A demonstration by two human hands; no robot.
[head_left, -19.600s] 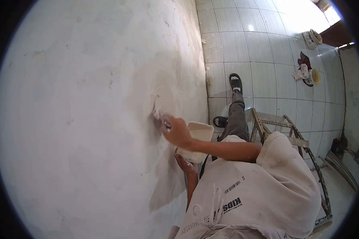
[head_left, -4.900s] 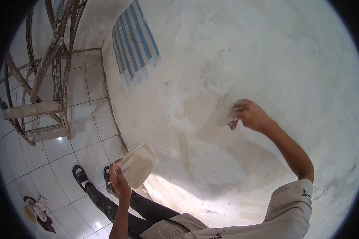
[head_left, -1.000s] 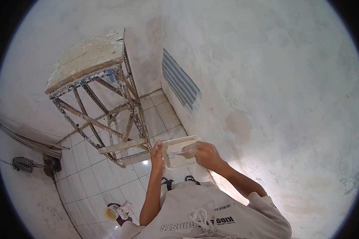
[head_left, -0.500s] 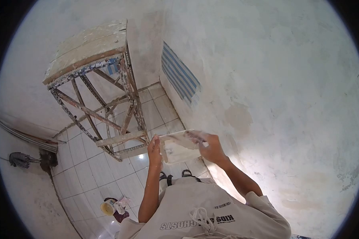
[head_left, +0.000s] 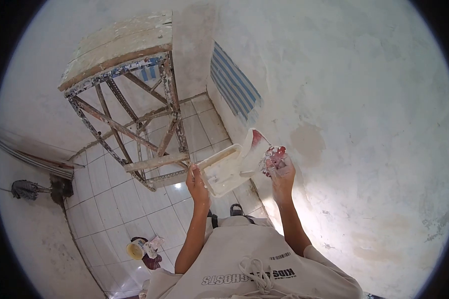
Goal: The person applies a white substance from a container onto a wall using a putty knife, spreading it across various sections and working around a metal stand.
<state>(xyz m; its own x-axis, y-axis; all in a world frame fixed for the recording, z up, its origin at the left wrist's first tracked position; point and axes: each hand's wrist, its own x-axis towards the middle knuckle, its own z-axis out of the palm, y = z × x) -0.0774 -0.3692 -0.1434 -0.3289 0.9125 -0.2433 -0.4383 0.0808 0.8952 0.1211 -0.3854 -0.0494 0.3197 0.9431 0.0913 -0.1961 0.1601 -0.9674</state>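
My left hand [head_left: 197, 185] grips the left side of a pale rectangular tray [head_left: 223, 175] smeared with whitish paste. In my right hand [head_left: 281, 175] is a red and white paste-spattered tool [head_left: 274, 155], with my fingers closed round it. The tool's wide whitish blade [head_left: 251, 153] reaches left to the tray's right edge; whether the two touch is unclear. Both hands are in front of my body, above the tiled floor.
A paint-stained metal scaffold [head_left: 134, 114] with a wooden top stands ahead to the left. The patchy wall [head_left: 354, 149] with a blue striped patch [head_left: 233, 82] rises on the right. On the floor lies a yellowish container [head_left: 135, 250] beside cloths.
My right hand has moved right and turned upright, and the tool has swung out from over the tray to its right side. The tray is tilted more.
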